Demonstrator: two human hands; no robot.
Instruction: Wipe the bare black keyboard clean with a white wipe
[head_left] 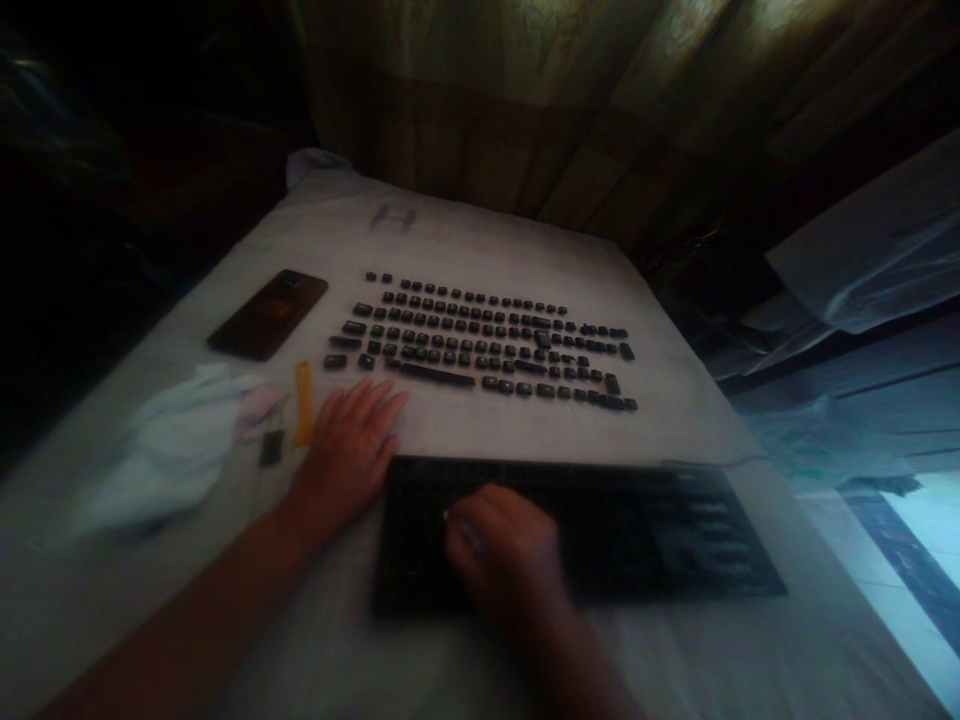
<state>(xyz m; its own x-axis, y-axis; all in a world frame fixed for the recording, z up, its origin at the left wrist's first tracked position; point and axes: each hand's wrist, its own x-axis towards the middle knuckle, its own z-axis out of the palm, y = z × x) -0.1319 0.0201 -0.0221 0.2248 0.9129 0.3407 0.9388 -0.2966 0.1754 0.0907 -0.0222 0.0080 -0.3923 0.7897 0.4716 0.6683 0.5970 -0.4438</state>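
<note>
A black keyboard base (615,540) lies on the pale cloth in front of me, its left and middle part without keycaps. Over its left half, my right hand (506,550) is closed in a pinch; a tiny whitish tip shows at the fingers, too blurred to name. My left hand (352,440) rests flat with fingers stretched out, just off the base's upper left corner. Its fingertips point at the loose black keycaps (440,375), laid out in several rows beyond the base. Beside the left hand lies a yellow strip-like tool (303,402).
A dark smartphone (270,315) lies at the left of the cloth-covered surface (480,235). Nearer are a crumpled white cloth (180,430) and a small dark block (271,448). A curtain (480,120) hangs behind the far edge. A cable (720,463) trails right from the base.
</note>
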